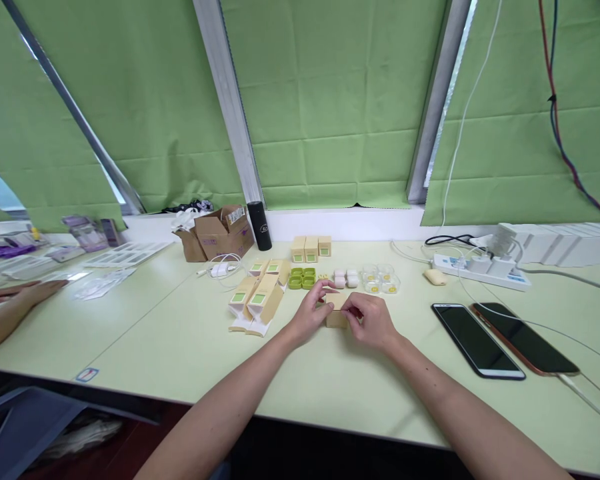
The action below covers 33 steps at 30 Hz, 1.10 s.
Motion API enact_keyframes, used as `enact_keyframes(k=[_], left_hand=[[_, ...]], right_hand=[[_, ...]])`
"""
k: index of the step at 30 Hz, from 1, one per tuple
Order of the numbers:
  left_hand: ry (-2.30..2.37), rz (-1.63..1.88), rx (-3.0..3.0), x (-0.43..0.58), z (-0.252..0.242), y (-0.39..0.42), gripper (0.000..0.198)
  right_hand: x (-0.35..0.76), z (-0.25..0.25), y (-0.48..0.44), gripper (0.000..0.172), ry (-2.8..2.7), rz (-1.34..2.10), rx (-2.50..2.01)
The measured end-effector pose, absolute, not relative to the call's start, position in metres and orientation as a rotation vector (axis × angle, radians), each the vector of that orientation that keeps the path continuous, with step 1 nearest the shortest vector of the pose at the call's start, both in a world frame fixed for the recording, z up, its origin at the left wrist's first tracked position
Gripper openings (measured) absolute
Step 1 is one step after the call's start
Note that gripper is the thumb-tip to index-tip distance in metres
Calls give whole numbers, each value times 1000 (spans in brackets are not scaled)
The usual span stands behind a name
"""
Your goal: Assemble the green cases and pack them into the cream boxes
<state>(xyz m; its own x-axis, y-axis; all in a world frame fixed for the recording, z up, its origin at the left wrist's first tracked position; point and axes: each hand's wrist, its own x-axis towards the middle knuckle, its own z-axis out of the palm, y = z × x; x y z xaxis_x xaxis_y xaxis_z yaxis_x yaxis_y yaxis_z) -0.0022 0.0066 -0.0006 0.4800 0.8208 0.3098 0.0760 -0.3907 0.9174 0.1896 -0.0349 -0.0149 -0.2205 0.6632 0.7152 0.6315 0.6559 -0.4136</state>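
Observation:
Both my hands meet on a small tan cardboard box (336, 313) standing on the pale green table (180, 347). My left hand (314, 310) grips its left side with fingers curled over the top. My right hand (373, 320) pinches the box's top right edge. Just left of them lie several flat tan boxes with green labels (257, 297). Behind the hands sit green cases (302, 277), pink-white cases (346, 278) and clear plastic shells (380, 279). Three upright tan boxes (311, 249) stand farther back.
Two phones (500, 337) lie at the right, near a white power strip (480, 267) with cables. An open cardboard carton (215, 235) and a black cylinder (259, 225) stand at the back. Another person's hand (27, 293) rests on the table at far left.

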Motion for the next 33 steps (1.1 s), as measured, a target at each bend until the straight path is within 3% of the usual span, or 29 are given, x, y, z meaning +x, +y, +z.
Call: enact_keyframes(k=[6,15,20,24,33], left_hand=[[732,1033,1799,-3,-2,7,34],[819,1203,1664,-2,-6,14,29],[808,1197,1631,1,-6,15,27],[814,1186,1596,1,-7,16,28],[936,1247,1578,-1,-5,18,25]], right_hand=[[195,-9,-37,10,-1991,74,-1058],[204,-8,-27,28,-1865,-19,-1459],[206,-4,-33,25,-1930,42,-1248],[205,-4,-37,33,-2034,70,-1176],[201,-8,-26,43,-1901,137,-1531]])
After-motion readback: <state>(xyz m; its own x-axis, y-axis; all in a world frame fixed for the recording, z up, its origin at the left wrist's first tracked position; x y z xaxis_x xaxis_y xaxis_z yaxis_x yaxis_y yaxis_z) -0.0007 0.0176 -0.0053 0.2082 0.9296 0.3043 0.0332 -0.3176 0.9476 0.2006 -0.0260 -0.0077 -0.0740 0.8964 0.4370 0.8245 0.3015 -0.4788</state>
